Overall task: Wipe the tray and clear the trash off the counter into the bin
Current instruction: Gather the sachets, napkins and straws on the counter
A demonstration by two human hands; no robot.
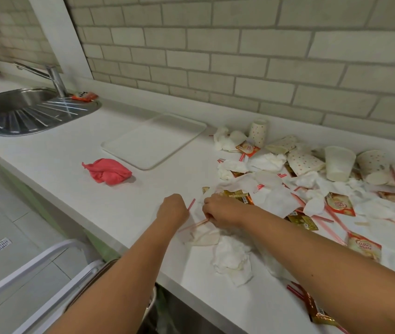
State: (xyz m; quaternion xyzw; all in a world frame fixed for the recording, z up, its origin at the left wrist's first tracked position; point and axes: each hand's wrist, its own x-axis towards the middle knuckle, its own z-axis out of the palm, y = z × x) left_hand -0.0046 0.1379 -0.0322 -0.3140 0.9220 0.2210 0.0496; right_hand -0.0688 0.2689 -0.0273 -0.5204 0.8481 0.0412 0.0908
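A white tray (pixel 154 141) lies flat on the white counter (pixel 76 179), with a crumpled pink cloth (pixel 107 173) just left of its near corner. Trash (pixel 312 184) covers the counter's right half: crumpled tissues, dotted paper cups, creamer sachets, gold wrappers and red-striped straws. My left hand (pixel 172 208) is curled in a fist at the pile's left edge, beside a short straw piece (pixel 191 204); whether it holds anything is hidden. My right hand (pixel 220 212) pinches a red-striped straw (pixel 193 225) over crumpled tissue (pixel 203 236). The dark bin (pixel 158 312) shows below the counter's front edge.
A steel sink (pixel 18 102) with drainboard and tap (pixel 55 78) sits at the far left, an orange wrapper (pixel 84 96) beside it. A brick wall runs behind the counter. A white frame (pixel 35 268) stands on the tiled floor at lower left.
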